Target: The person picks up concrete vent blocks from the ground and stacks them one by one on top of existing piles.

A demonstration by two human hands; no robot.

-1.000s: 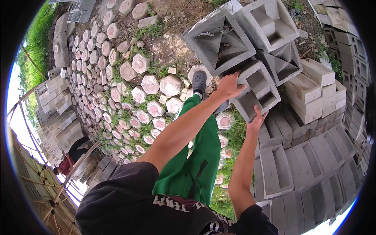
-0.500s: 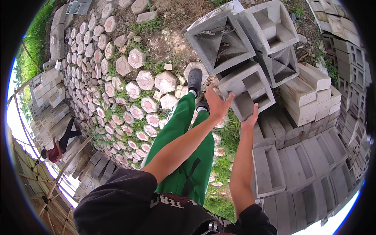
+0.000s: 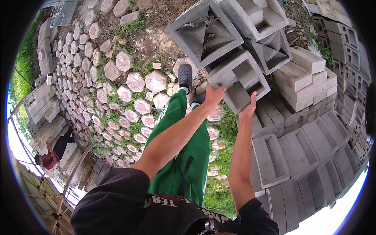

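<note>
A grey concrete block (image 3: 224, 85) with square hollows stands in the stack in front of me, its open side facing up. My left hand (image 3: 214, 95) is closed on its near left side, thumb over the top edge; the other fingers are largely hidden against the wall. On the block's near right side rests my right hand (image 3: 248, 109), thumb up along the wall, its other fingers out of sight beneath or behind. Touching or close to this block, a larger block with a pyramid-shaped hollow (image 3: 192, 44) lies beyond it, holding dry twigs.
More hollow blocks (image 3: 270, 8) stand at the far right. Pale rectangular blocks (image 3: 309, 94) and rows of grey ones (image 3: 270, 160) are piled to my right. Hexagonal pavers (image 3: 135, 81) with grass between them cover the ground at left. A person (image 3: 55, 152) is at the far left.
My left hand has gone from spread fingers beside the block to a grip on its edge. The view has shifted, so the blocks appear farther up and left.
</note>
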